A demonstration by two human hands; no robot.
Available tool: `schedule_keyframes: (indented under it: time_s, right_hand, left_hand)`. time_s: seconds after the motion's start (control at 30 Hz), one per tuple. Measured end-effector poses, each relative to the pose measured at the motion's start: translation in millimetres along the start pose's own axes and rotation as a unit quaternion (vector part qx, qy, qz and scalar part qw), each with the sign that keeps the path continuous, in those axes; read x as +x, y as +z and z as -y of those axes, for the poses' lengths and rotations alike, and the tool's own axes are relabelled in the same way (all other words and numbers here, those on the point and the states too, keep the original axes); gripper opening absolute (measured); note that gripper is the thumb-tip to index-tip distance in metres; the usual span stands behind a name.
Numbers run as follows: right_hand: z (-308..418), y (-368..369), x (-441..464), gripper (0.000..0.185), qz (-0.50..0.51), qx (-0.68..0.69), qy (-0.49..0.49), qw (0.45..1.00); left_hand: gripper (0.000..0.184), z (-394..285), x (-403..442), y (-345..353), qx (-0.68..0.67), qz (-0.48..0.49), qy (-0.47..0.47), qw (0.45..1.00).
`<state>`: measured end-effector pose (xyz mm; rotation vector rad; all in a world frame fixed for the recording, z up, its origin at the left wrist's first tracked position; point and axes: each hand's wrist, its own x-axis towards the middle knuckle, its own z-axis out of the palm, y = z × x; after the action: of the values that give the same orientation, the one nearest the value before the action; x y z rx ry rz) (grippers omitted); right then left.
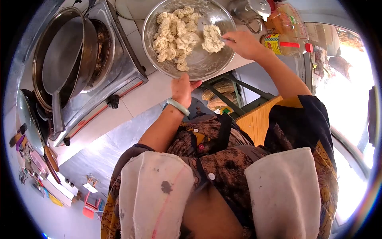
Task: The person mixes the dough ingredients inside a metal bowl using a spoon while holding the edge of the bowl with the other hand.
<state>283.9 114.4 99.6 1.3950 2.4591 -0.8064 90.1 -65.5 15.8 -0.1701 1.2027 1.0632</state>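
A wide metal mixing bowl [151, 55] stands on the counter, with a heap of pale, lumpy dough [173, 36] along its left side. My left hand [182, 91] grips the near rim, thumb up against the bowl and fingers beneath. Over the right part of the bowl, my right hand [244, 43] is closed round a utensil whose short grey piece shows at the fingertips. A clump of dough [213, 39] covers the utensil's end, so I cannot tell its kind. The clump sits apart from the main heap.
To the left, a gas stove [131, 65] carries a large pan [59, 59] with its handle towards me. A metal pot [242, 14] and an oil bottle [284, 44] stand right of the bowl. Below the counter is a dark green frame [234, 93] beside a wooden panel [258, 119].
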Motion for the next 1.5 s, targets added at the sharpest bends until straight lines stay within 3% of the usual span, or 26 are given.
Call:
schedule_keyframes:
  time_s: [0.1,0.2,0.3,0.4,0.5,0.6,0.7,0.8,0.93,0.97,1.03,1.33,1.43,1.5]
  right_hand:
    - [-3,11,-5,0.031,0.065,0.050,-0.009,0.997]
    - [-4,66,2,0.033,0.001,0.114,-0.098,0.989]
    - [46,75,11,0.035,-0.019,0.215,0.041,0.976]
    - [44,56,11,0.035,0.044,0.303,0.128,0.943]
    - [0,56,11,0.037,0.021,0.098,-0.056,0.993]
    - [-13,18,4,0.034,0.046,0.007,-0.058,0.997]
    - [-8,-16,-8,0.030,0.045,0.025,0.015,0.999]
    - [15,-36,-19,0.031,0.071,0.136,0.076,0.985]
    - [37,-6,-18,0.034,0.038,0.145,-0.028,0.988]
    - [50,1,-14,0.033,0.059,0.154,-0.012,0.986]
    - [56,47,6,0.028,-0.029,0.118,-0.070,0.990]
    - [93,71,44,0.029,-0.039,0.128,0.092,0.987]
    - [86,88,23,0.028,-0.095,0.178,0.082,0.976]
    - [72,72,12,0.027,-0.100,0.142,0.051,0.984]
  left_hand:
    - [0.025,1,2,0,-0.015,-0.002,0.004,1.000]
    - [0.025,-2,-2,4,-0.002,-0.005,0.008,1.000]
    - [0.025,1,3,3,0.000,-0.003,0.013,1.000]
    - [0.027,2,4,3,-0.004,-0.015,0.010,1.000]
    - [0.029,-1,1,4,0.000,-0.015,0.007,1.000]
    - [0.031,0,2,2,-0.003,0.000,0.006,1.000]
    - [0.031,1,4,1,-0.008,0.006,0.010,1.000]
    - [0.031,0,3,2,-0.003,0.002,0.005,1.000]
    - [0.029,-3,0,1,0.005,0.015,0.002,1.000]
    - [0.029,-2,-1,2,0.008,0.022,0.008,1.000]
    - [0.029,-1,-1,3,0.010,0.020,0.004,1.000]
    - [0.028,-3,3,4,0.024,-0.003,0.006,1.000]
    - [0.028,-7,1,4,0.013,0.004,0.009,1.000]
    - [0.029,-10,-2,3,0.011,-0.006,-0.004,1.000]
